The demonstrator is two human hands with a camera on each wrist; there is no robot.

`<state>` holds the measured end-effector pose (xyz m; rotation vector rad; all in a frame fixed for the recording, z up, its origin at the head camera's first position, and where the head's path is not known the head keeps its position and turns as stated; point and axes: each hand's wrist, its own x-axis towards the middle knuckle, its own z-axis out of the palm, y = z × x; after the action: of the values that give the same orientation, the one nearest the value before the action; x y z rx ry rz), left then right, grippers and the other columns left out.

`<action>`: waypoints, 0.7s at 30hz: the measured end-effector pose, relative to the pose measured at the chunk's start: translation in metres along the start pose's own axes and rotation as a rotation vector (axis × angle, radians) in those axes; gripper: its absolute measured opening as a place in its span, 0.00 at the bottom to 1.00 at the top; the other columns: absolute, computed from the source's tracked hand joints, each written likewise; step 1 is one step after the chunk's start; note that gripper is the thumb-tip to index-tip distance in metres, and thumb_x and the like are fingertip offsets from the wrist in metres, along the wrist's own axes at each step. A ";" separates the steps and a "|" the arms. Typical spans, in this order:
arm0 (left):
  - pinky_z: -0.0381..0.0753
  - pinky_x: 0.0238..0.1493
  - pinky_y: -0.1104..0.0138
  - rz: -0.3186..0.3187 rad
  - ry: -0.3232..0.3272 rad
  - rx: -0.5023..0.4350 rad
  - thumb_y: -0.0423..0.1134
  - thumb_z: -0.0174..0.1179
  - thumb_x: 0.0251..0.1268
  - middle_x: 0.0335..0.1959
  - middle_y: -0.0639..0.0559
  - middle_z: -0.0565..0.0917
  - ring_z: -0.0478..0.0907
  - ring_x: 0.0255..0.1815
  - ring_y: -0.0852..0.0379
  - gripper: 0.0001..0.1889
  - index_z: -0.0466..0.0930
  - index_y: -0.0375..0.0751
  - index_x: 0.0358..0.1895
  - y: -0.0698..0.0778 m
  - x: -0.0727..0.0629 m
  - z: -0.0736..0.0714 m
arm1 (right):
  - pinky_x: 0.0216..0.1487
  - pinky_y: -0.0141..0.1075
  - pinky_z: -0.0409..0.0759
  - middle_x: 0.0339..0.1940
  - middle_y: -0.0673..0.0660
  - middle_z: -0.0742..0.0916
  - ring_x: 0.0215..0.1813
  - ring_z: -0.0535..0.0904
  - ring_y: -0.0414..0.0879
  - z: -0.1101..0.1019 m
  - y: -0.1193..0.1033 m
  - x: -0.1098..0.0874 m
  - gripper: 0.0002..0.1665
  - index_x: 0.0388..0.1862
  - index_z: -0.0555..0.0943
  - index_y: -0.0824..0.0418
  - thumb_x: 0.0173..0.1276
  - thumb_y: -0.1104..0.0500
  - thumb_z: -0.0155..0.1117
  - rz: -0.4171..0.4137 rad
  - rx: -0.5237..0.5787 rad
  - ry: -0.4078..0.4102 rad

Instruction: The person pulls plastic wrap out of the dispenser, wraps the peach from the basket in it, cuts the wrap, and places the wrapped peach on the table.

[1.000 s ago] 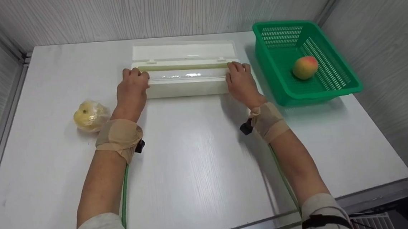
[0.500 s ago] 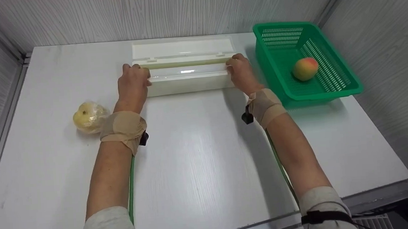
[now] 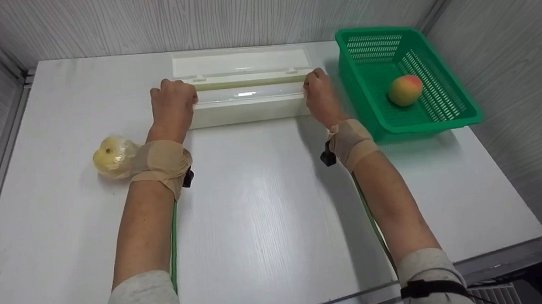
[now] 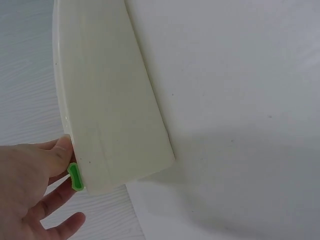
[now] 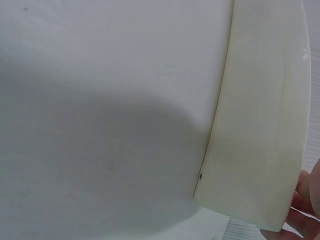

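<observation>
A white cling film dispenser [image 3: 249, 113] stands at the back of the table with its lid [image 3: 241, 62] laid back, a shiny film roll [image 3: 248, 92] showing inside. My left hand [image 3: 172, 104] grips its left end; in the left wrist view the thumb [image 4: 61, 150] presses the upper edge beside a small green piece [image 4: 75, 177]. At the opposite end, my right hand [image 3: 322, 96] holds the dispenser with curled fingers, partly out of frame in the right wrist view. A yellow fruit [image 3: 114, 157] wrapped in film sits left of my left wrist.
To the right stands a green basket [image 3: 441, 125] with one red-yellow fruit [image 3: 405, 90] in it. Walls [image 3: 252, 15] close off the back and both sides. A green cable [image 3: 174, 249] runs along my left forearm.
The dispenser has shifted slightly toward the back wall, with both hands on its ends. The hands have moved a little farther forward and their fingers are curled more.
</observation>
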<state>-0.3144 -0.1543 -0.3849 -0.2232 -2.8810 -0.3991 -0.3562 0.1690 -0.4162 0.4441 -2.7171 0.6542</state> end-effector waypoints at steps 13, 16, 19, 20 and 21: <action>0.77 0.44 0.49 0.044 0.167 0.225 0.21 0.51 0.69 0.40 0.33 0.82 0.76 0.43 0.38 0.08 0.80 0.26 0.44 0.007 0.007 0.012 | 0.52 0.53 0.75 0.45 0.64 0.82 0.49 0.77 0.60 0.000 -0.018 0.001 0.11 0.46 0.84 0.64 0.74 0.60 0.58 -0.003 -0.137 -0.076; 0.80 0.42 0.49 0.053 0.205 0.277 0.22 0.50 0.70 0.41 0.33 0.82 0.78 0.43 0.38 0.10 0.80 0.26 0.47 0.009 0.008 0.015 | 0.51 0.52 0.72 0.45 0.62 0.82 0.50 0.75 0.58 -0.001 -0.019 0.003 0.10 0.45 0.86 0.62 0.73 0.59 0.60 0.020 -0.204 -0.077; 0.83 0.35 0.50 0.059 0.234 0.296 0.22 0.48 0.71 0.40 0.33 0.83 0.81 0.39 0.40 0.11 0.80 0.25 0.48 0.010 0.010 0.017 | 0.48 0.51 0.72 0.44 0.63 0.82 0.48 0.75 0.59 0.000 -0.018 0.004 0.09 0.43 0.85 0.63 0.73 0.60 0.60 -0.008 -0.233 -0.057; 0.84 0.32 0.51 0.061 0.239 0.301 0.22 0.48 0.71 0.39 0.33 0.83 0.82 0.36 0.40 0.11 0.80 0.25 0.48 0.010 0.010 0.017 | 0.47 0.52 0.73 0.43 0.63 0.82 0.47 0.75 0.59 0.000 -0.017 0.004 0.09 0.42 0.85 0.64 0.74 0.61 0.59 -0.023 -0.241 -0.044; 0.84 0.29 0.52 0.064 0.243 0.305 0.22 0.48 0.71 0.37 0.34 0.83 0.83 0.34 0.41 0.11 0.79 0.24 0.48 0.011 0.011 0.017 | 0.47 0.52 0.74 0.42 0.64 0.82 0.45 0.76 0.59 0.001 -0.016 0.004 0.09 0.41 0.84 0.65 0.74 0.62 0.59 -0.038 -0.246 -0.028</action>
<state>-0.3263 -0.1381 -0.3956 -0.1979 -2.6408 0.0271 -0.3539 0.1539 -0.4098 0.4449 -2.7602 0.2990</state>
